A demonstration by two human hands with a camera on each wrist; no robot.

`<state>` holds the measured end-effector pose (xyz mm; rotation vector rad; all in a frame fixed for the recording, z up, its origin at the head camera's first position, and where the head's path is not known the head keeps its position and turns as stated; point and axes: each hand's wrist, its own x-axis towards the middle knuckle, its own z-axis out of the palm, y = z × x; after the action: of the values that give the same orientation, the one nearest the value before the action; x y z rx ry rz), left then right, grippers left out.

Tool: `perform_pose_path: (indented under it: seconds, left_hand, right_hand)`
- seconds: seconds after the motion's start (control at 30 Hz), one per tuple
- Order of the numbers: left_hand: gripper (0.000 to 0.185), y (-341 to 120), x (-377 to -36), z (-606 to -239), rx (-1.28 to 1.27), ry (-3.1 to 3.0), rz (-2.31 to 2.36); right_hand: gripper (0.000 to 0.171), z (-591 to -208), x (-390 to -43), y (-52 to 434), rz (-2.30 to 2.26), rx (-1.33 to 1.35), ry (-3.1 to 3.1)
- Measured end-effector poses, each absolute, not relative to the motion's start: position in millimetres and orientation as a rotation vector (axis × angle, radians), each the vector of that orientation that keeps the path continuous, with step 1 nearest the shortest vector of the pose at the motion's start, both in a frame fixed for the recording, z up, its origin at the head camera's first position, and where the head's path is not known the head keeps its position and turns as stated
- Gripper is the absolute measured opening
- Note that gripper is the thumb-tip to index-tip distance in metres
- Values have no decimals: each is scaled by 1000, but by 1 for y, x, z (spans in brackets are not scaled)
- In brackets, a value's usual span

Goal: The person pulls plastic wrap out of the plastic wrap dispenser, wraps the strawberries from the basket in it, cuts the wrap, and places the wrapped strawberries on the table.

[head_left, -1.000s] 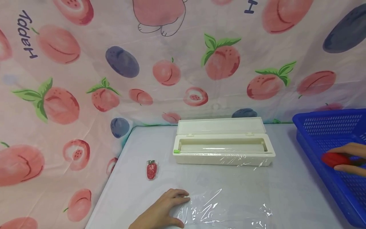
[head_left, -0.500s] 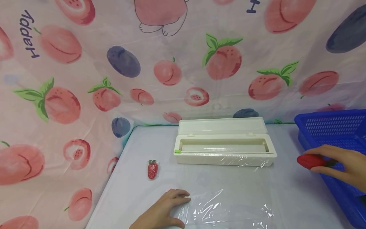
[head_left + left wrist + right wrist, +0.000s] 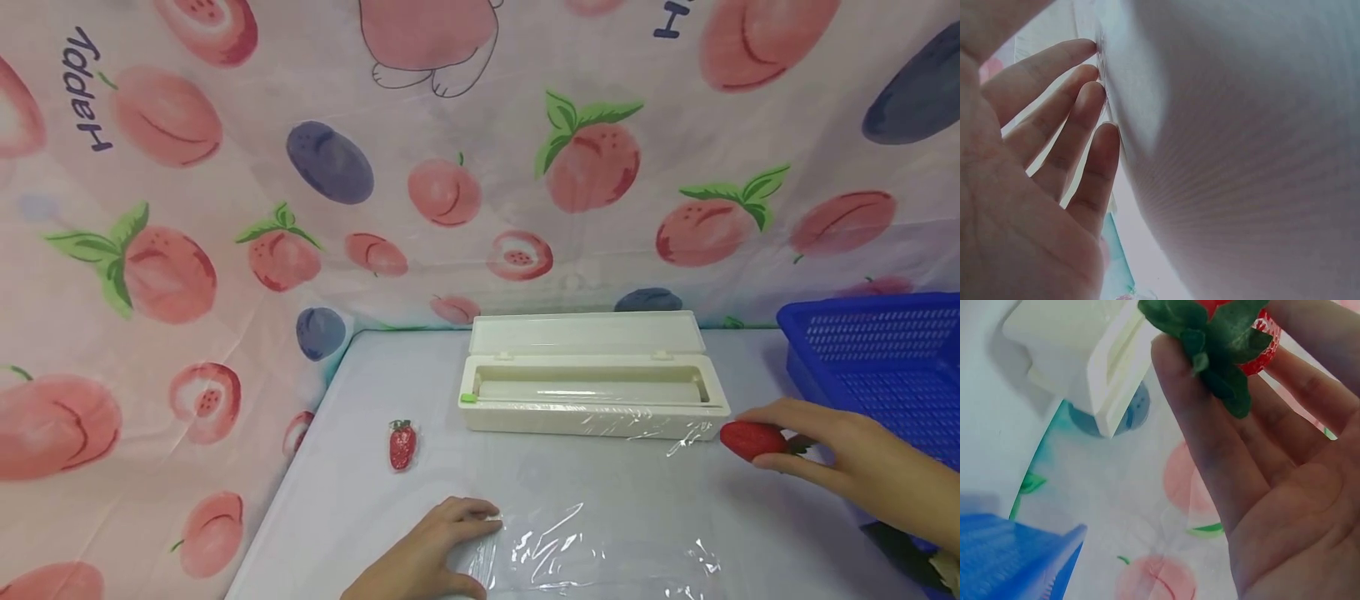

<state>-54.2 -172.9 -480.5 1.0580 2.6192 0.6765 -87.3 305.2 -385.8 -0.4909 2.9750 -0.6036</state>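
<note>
My right hand (image 3: 840,454) pinches a red strawberry (image 3: 752,440) by its green leaves (image 3: 1213,344), just right of the cream cling-film dispenser box (image 3: 592,383), whose lid stands open. A sheet of clear film (image 3: 592,554) lies on the table in front of the box. My left hand (image 3: 427,554) rests flat on the film's left edge, fingers straight (image 3: 1079,125). A second strawberry wrapped in film (image 3: 401,444) lies on the table to the left.
A blue plastic basket (image 3: 877,358) stands at the right edge of the pale table (image 3: 360,492). Fruit-patterned cloth (image 3: 300,167) hangs behind and to the left. Something green and white shows at the bottom right corner (image 3: 918,562).
My right hand has carried the red strawberry out of the blue basket and leftward toward the dispenser box's right end. The left hand has stayed on the film.
</note>
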Motion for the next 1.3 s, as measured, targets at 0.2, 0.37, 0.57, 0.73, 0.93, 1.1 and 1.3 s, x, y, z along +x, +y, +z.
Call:
perform_pose_path:
  seconds: [0.2, 0.37, 0.57, 0.73, 0.93, 1.1, 1.3]
  left_hand:
    - [70, -172, -55, -481, 1074, 2623, 666]
    - [69, -172, -55, -480, 1047, 2610, 666]
    - [69, -171, -55, -477, 1001, 2592, 663]
    - [70, -171, -54, -478, 1011, 2601, 671]
    - [71, -171, -55, -480, 1046, 2621, 675]
    - [71, -171, -54, -479, 1027, 2607, 675]
    - [70, -172, -55, -481, 1095, 2633, 687]
  right_hand:
    - [44, -390, -84, 293, -693, -510, 2955]
    - [46, -396, -81, 283, -787, -551, 2939]
    - [43, -405, -78, 266, -973, -833, 2969]
    - [40, -410, -78, 254, -1032, -926, 2923]
    - [36, -415, -80, 239, -1001, -930, 2781]
    - [36, -418, -80, 226, -1009, -997, 2766]
    - [32, -423, -80, 210, -982, -1092, 2792]
